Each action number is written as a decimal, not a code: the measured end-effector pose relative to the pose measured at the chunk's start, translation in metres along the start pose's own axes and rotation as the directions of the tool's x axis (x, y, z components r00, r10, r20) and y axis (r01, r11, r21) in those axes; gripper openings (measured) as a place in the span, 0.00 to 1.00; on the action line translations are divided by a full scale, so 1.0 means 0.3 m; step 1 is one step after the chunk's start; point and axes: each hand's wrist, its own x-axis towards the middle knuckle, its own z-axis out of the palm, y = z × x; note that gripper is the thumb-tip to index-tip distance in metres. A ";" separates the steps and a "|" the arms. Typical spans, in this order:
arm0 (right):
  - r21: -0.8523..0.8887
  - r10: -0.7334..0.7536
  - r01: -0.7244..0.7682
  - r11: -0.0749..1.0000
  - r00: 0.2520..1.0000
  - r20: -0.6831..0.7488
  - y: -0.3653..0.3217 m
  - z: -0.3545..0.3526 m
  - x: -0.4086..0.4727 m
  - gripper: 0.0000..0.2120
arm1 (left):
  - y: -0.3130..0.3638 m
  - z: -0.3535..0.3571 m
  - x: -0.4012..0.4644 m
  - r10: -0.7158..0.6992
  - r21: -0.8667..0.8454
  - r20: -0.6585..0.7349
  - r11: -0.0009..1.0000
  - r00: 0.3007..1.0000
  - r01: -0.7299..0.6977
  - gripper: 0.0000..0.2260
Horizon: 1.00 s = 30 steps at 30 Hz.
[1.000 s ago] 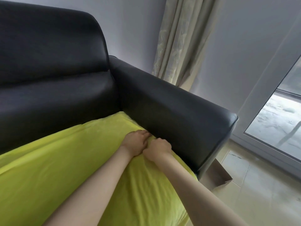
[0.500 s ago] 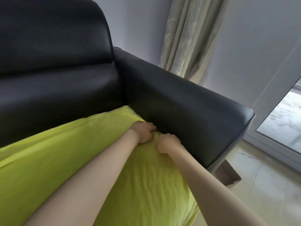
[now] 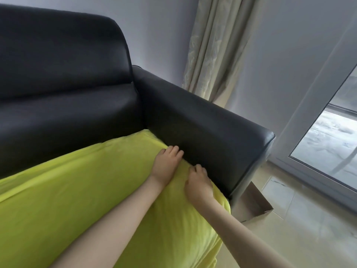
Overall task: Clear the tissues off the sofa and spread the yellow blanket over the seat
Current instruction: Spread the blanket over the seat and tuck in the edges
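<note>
The yellow blanket (image 3: 87, 190) lies spread over the seat of the black leather sofa (image 3: 67, 113), reaching the right armrest (image 3: 202, 132). My left hand (image 3: 167, 164) lies flat on the blanket's right edge, and its fingertips press into the gap beside the armrest. Just in front of it my right hand (image 3: 198, 183) has bent fingers dug into a small fold of the blanket at the same gap. No tissues are in view.
A brown cardboard box (image 3: 255, 206) stands on the tiled floor just past the armrest's front corner. A beige curtain (image 3: 214, 45) hangs behind the sofa. A glass door (image 3: 328, 147) is at the right.
My left hand has opened from a fist to a flat press against the armrest gap. Both hands have drawn slightly apart along the blanket's edge.
</note>
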 end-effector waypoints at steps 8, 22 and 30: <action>-0.127 0.090 -0.101 0.987 0.992 -0.085 0.026 -0.004 -0.087 0.20 | 0.081 -0.012 -0.086 0.251 -0.227 0.055 0.946 0.967 -0.232 0.21; -0.244 0.114 -0.130 0.961 0.990 -0.078 0.065 -0.040 -0.137 0.19 | 0.148 -0.020 -0.101 0.334 -0.330 0.023 0.892 0.942 -0.308 0.20; -0.081 0.080 -0.094 0.992 0.984 -0.160 0.148 -0.060 -0.164 0.16 | 0.172 -0.023 -0.139 0.179 -0.438 0.027 0.887 0.984 -0.149 0.20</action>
